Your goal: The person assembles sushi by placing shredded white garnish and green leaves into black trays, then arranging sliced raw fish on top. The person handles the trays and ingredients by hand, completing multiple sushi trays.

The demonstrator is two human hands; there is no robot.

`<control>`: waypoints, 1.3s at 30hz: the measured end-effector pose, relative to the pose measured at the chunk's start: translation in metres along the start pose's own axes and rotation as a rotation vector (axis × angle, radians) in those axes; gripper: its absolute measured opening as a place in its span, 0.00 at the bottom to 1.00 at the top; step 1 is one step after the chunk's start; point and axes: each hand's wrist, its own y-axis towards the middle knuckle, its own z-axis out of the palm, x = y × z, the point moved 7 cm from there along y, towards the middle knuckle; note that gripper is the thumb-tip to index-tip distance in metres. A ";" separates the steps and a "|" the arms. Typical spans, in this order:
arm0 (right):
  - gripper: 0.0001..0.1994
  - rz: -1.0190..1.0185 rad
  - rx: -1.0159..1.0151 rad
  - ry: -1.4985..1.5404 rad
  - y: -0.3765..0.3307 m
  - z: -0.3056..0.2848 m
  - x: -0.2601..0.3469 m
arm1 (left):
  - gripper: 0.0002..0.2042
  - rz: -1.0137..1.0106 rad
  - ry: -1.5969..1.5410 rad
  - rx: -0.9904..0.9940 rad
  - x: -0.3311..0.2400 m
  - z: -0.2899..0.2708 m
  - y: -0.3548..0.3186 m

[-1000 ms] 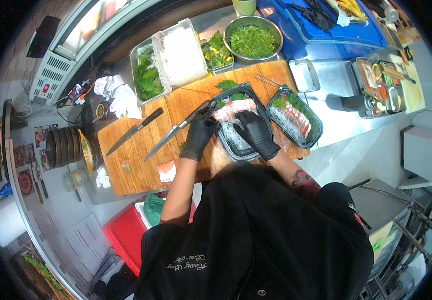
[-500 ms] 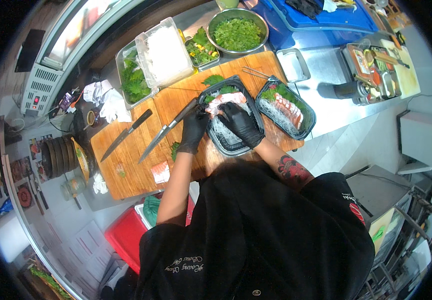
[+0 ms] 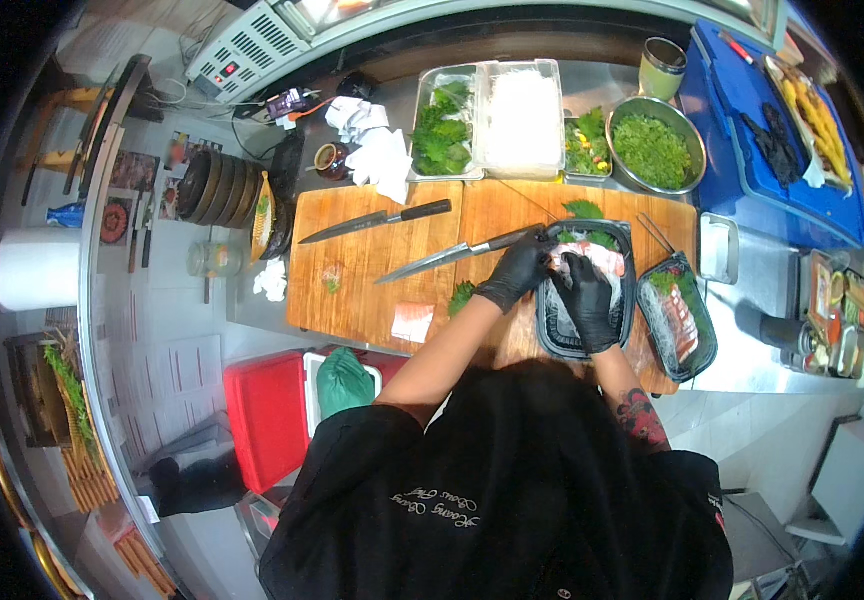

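Both my hands wear black gloves and meet over a black plastic tray point(image 3: 555, 338) on the cutting board. Pale pink fish slices point(image 3: 604, 258) lie in its far part, on shredded white garnish with a green leaf point(image 3: 602, 240) behind. My right hand point(image 3: 590, 300) reaches over the tray, fingers curled closed on the near left end of the slices. At the tray's left rim is my left hand point(image 3: 518, 272), its fingers bent together close to the right fingertips; what they pinch is hidden. To the right, a second black tray point(image 3: 702, 365) holds fish slices, garnish and greens.
Two knives point(image 3: 352, 226) lie left on the wooden board point(image 3: 362, 290), one with its handle by my left hand. A pink-and-white piece point(image 3: 413, 322) sits near the front edge. Behind stand a container of white shreds point(image 3: 522, 120), a bowl of chopped greens point(image 3: 652, 150) and a blue cooler point(image 3: 727, 140).
The view has swung left, so the board and trays appear farther right. My hands stay at the same tray, fingers still together over the fish slices.
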 end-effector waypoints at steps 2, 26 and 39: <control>0.16 -0.044 -0.024 -0.003 0.000 0.006 0.001 | 0.09 0.105 0.164 -0.035 0.002 -0.003 -0.003; 0.14 0.512 -0.065 -0.128 -0.094 -0.214 -0.151 | 0.24 0.081 0.265 0.052 -0.002 0.001 0.004; 0.10 0.060 -0.007 -0.359 -0.040 -0.196 -0.145 | 0.18 -0.100 0.136 -0.068 -0.036 -0.039 -0.069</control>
